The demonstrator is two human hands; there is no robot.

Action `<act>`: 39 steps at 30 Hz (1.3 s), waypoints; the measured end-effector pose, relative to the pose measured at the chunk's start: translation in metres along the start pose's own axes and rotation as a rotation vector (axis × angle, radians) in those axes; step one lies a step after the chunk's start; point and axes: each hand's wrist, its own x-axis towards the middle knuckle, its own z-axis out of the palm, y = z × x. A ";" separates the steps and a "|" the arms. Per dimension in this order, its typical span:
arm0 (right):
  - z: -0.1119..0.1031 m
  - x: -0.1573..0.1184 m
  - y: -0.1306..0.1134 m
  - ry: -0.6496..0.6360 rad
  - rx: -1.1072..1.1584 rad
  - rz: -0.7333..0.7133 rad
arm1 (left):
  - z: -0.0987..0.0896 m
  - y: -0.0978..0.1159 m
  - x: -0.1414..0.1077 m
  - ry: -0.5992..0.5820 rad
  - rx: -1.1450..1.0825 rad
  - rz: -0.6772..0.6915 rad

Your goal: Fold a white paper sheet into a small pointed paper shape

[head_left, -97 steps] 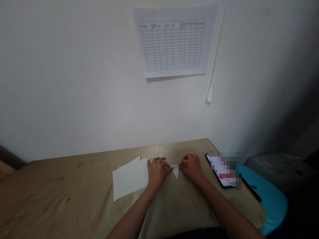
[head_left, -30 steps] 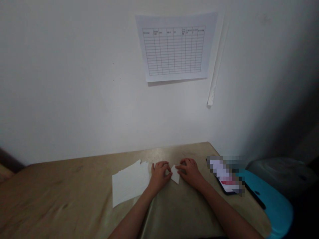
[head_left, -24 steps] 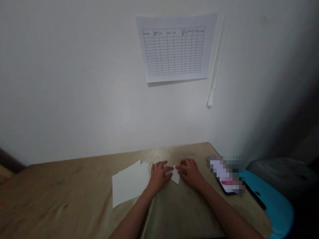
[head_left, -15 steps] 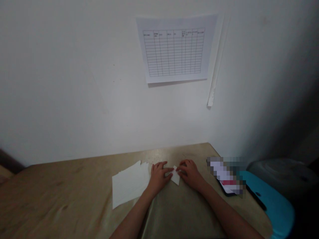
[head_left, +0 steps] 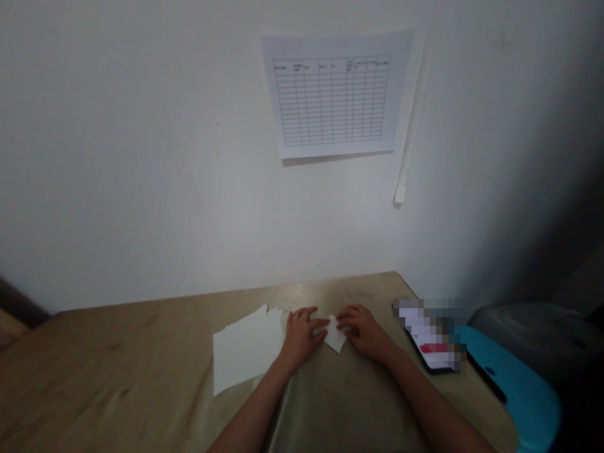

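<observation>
Small white paper lies on the brown table, between our left hand and our right hand, one corner pointing toward us. Our left thumb and index fingertip are at the paper's left side, the other fingers spread. Our right hand is curled, its fingertips at the paper's right side, covering part of it. We cannot tell whether either hand pinches the paper or only presses it down. Just beside our left hand, on its outer side, a larger white sheet lies flat, its far edge ragged. Farther right, apart from our right hand, rests a phone, its lit screen partly pixelated. Past the table's right edge we see a bright blue surface, which we cannot identify. On the wall ahead of us hangs a printed grid, next to a white strip.
</observation>
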 end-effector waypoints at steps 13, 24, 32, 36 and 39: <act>-0.004 -0.001 -0.004 -0.052 0.044 0.027 | 0.001 -0.006 0.002 -0.007 -0.105 0.216; -0.004 -0.001 -0.004 -0.047 0.059 0.042 | -0.005 -0.003 0.002 -0.119 -0.127 0.171; -0.004 -0.001 -0.004 -0.048 0.059 0.046 | -0.001 -0.006 0.003 -0.112 -0.127 0.178; -0.003 -0.001 -0.003 -0.051 0.058 0.048 | -0.002 -0.004 0.003 -0.114 -0.122 0.170; -0.003 -0.001 -0.002 -0.053 0.054 0.046 | -0.003 -0.003 0.003 -0.120 -0.126 0.162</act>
